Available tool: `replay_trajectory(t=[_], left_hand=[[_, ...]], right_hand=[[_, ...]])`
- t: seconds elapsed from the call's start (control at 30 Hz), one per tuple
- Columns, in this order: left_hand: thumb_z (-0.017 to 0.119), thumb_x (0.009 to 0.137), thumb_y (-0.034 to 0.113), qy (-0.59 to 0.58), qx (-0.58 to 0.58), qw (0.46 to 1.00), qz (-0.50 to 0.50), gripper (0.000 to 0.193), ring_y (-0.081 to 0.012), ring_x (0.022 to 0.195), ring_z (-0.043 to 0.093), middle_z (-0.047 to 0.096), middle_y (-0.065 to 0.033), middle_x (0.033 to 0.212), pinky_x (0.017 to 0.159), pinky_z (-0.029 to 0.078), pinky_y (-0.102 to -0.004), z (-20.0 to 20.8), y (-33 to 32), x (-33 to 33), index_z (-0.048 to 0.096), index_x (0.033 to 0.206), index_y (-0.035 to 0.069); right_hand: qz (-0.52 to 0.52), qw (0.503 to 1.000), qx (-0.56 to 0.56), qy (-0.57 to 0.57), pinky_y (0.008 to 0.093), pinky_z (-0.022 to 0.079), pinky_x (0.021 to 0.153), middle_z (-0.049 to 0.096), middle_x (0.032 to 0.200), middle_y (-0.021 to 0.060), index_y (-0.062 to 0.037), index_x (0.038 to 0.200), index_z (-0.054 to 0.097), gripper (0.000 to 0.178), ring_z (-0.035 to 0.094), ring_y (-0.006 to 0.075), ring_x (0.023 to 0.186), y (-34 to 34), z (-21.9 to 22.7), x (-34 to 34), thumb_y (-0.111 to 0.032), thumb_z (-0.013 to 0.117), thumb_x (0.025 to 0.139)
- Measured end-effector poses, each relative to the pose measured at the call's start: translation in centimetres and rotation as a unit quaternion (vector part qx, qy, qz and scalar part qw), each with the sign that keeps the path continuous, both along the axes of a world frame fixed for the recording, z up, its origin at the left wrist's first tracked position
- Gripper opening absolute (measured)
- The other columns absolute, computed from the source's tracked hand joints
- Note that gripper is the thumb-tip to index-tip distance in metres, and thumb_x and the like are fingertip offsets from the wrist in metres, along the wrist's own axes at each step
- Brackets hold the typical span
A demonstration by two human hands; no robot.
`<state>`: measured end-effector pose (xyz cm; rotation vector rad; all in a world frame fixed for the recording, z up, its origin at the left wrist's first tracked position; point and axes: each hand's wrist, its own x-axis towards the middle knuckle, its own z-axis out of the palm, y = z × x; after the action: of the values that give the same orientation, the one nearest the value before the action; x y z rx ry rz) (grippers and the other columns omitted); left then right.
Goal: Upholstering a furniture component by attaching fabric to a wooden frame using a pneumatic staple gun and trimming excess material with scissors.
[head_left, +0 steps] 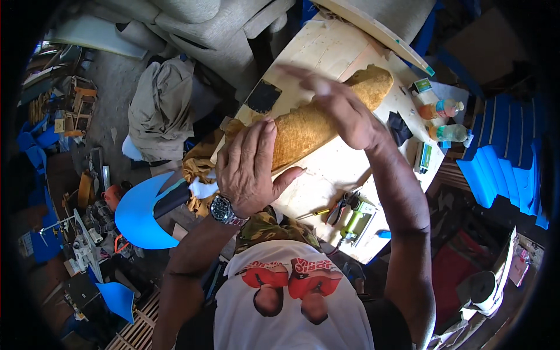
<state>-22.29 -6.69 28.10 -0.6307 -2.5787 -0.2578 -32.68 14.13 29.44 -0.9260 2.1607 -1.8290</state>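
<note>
We are in the middle of fitting the mustard-yellow textured fabric (309, 125) over a long rounded pad, which lies slantwise across the pale wooden tabletop (326, 49) in the upper middle of the frame. Our left hand (251, 169) lies flat on the near, lower-left end of the cover, fingers (256, 140) held close together and the thumb stuck out to the right, pressing down without pinching anything. Our right hand (341, 108) is over the middle of the cover toward its far end; it is blurred, the fingers look stretched out and slightly apart, and we cannot tell whether it touches the cloth.

We judge this to be a smoothing step: the cloth is held at one end and stroked toward the other. Loose yellow fabric bunches over the tabletop's lower-left edge, so the next move seems to call for steady pressure from the left while the right draws the slack along evenly.

At the right of the frame sit pliers (337, 211), a green handheld tool (357, 219) and two plastic bottles (446, 119).
</note>
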Motion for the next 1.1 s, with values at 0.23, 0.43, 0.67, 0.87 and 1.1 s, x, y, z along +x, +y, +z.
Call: replay_trajectory(t=[0.23,0.43,0.67,0.87,1.1], left_hand=[[0.067,0.079,0.062,-0.014,-0.041,0.998,0.034,0.088,-0.028,0.108,0.055,0.053,-0.0122,0.135,0.085,0.045,-0.0442,-0.5,0.8,-0.1,0.046,0.141,0.003],[0.071,0.079,0.054,0.0,-0.045,0.998,0.038,0.08,-0.029,0.106,0.055,0.053,-0.0137,0.134,0.084,0.045,-0.0437,-0.4,0.6,0.8,0.047,0.14,0.007],[0.067,0.085,0.057,0.138,-0.014,0.99,-0.014,0.068,-0.0339,0.122,0.052,0.049,-0.0099,0.141,0.096,0.042,-0.0496,-3.1,-0.6,1.3,0.053,0.137,0.017],[0.058,0.091,0.056,0.049,-0.045,0.996,0.066,0.067,-0.0304,0.117,0.056,0.055,-0.013,0.137,0.093,0.042,-0.0471,-1.6,0.3,-2.2,0.056,0.132,0.004],[0.065,0.082,0.058,-0.044,-0.068,0.993,0.082,0.079,-0.0287,0.106,0.054,0.054,-0.0125,0.13,0.082,0.044,-0.0445,0.0,0.1,-3.6,0.048,0.138,0.004]], right_hand=[[-0.087,0.896,0.173,0.399,0.054,0.01,0.122,0.056,0.141,0.001,-0.0173,0.137,0.057,0.049,0.032,0.019,0.145,2.3,-7.8,11.0,-0.033,0.041,0.094],[-0.111,0.852,0.226,0.46,0.0534,0.007,0.123,0.046,0.15,-0.0046,-0.0231,0.143,0.051,0.062,0.034,0.0171,0.143,0.4,-10.0,8.6,-0.031,0.06,0.082],[-0.069,0.883,0.214,0.411,0.0507,0.016,0.122,0.048,0.148,0.0044,-0.0163,0.143,0.05,0.055,0.04,0.0227,0.141,-0.8,-7.0,5.2,-0.032,0.052,0.09],[-0.03,0.901,0.203,0.382,0.0428,0.038,0.105,0.056,0.134,0.0113,-0.0096,0.136,0.056,0.057,0.052,0.0257,0.123,-1.3,-3.8,-0.1,-0.039,0.054,0.087],[-0.008,0.918,0.187,0.348,0.0426,0.04,0.1,0.058,0.123,0.0131,-0.0068,0.13,0.057,0.058,0.055,0.0273,0.112,-1.5,-3.7,-2.8,-0.049,0.053,0.09]])
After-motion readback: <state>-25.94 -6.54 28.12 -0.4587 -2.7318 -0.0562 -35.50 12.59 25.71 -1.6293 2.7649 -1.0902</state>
